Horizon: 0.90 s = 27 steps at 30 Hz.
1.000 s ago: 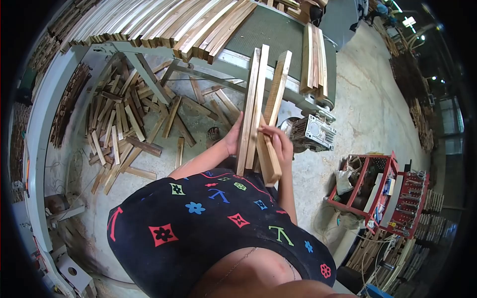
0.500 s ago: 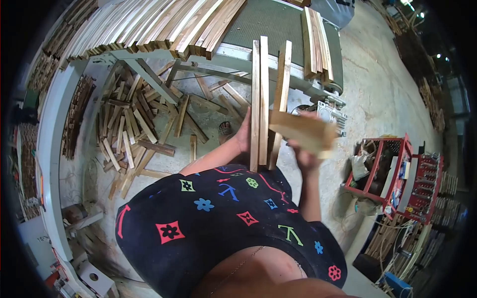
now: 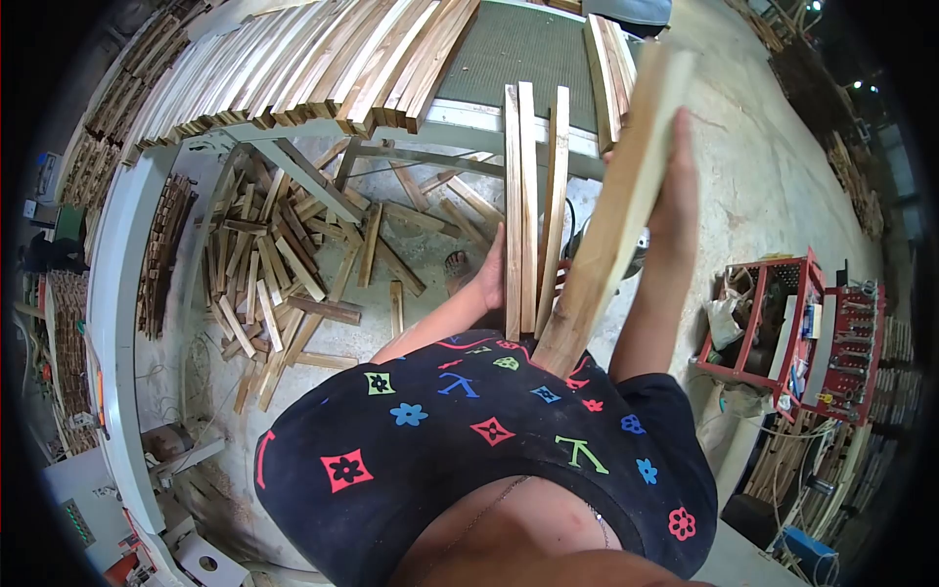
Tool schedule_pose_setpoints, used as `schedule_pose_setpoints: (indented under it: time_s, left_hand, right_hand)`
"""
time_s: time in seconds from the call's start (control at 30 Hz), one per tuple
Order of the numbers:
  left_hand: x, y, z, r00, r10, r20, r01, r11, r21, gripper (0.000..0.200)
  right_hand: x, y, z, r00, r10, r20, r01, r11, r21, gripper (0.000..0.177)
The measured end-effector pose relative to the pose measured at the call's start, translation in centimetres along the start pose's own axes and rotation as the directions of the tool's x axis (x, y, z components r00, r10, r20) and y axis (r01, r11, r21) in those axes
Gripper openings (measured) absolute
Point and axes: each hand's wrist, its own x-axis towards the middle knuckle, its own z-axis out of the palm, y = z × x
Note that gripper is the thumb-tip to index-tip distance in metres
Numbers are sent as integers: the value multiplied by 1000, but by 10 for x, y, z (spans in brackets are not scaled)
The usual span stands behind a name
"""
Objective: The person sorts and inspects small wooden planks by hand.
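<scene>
Left hand (image 3: 494,269) wrapped round bundle of three narrow strips (image 3: 528,215) before torso, rightmost leaning slightly apart; fingers mostly hidden, so exact grip hard to judge. Right hand (image 3: 677,191) grasping single board (image 3: 618,210), tilted, far end leaning right, just right of bundle. Beyond, belt table (image 3: 528,59) bears long row of strips (image 3: 323,59) at left, small group (image 3: 604,78) at right. Loose offcuts (image 3: 284,254) on floor, left.
</scene>
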Motion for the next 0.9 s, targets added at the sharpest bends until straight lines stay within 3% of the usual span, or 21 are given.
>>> schedule_pose_setpoints:
  time_s: [0.03,0.07,0.1,0.13,0.17,0.2,0.23,0.3,0.37,0.43,0.53,0.63,0.67,0.7,0.77,0.87,0.9]
  left_hand:
    - [-1,-1,2,999,30,-26,-28,997,79,104]
    - [1,0,-19,997,-7,83,13,997,-75,102]
    - [-1,0,-11,999,43,-18,-43,998,35,101]
    - [-2,0,-2,988,94,-121,-74,985,158,99]
    - [-4,-1,6,965,142,-220,-78,957,279,97]
    - [-4,-3,12,964,151,-219,-85,955,285,98]
    - [-5,-7,12,962,158,-223,-91,954,286,98]
    - [-4,-8,3,978,121,-172,-78,968,240,100]
    - [-5,-8,11,988,95,-123,-63,969,238,101]
    - [-3,-7,7,985,116,-125,-84,968,236,100]
    - [-3,-9,11,969,149,-197,-100,966,239,99]
    - [-7,-8,13,969,124,-211,-72,968,241,96]
    - [-8,-5,5,977,104,-187,-56,968,243,95]
    - [-8,-4,0,983,83,-161,-41,969,244,95]
    - [-9,-4,10,973,103,-207,-39,956,289,97]
    - [-9,-7,21,982,108,-154,-65,963,261,100]
    - [-6,-5,22,988,104,-119,-68,961,269,101]
  right_hand:
    - [8,17,2,1000,20,1,-20,997,70,67]
    - [11,33,-7,989,147,14,-148,988,51,62]
    - [11,56,-6,994,41,-101,-46,998,-53,51]
    - [-2,62,-8,989,112,-98,-137,943,-302,38]
    - [-7,84,-20,998,60,-9,-61,975,-214,28]
    - [-9,107,-35,987,155,30,-148,975,-166,27]
    - [-12,132,-46,990,135,33,-130,983,-131,26]
    - [-30,139,-39,988,135,-73,-146,972,-184,26]
    - [-41,144,-41,957,288,-12,-278,910,-308,38]
    - [-53,142,-28,925,380,17,-359,886,-293,42]
    - [-50,152,-37,951,308,0,-294,908,-298,51]
    - [-53,137,-42,989,133,61,-95,903,-420,62]
    - [-56,125,-38,981,193,13,-160,844,-511,70]
    - [-49,155,-50,990,137,-22,-119,760,-639,70]
    - [-45,164,-49,974,225,-8,-192,813,-549,69]
    - [-26,193,-65,980,147,136,-96,940,-328,63]
    - [-28,188,-60,974,194,113,-141,921,-363,59]
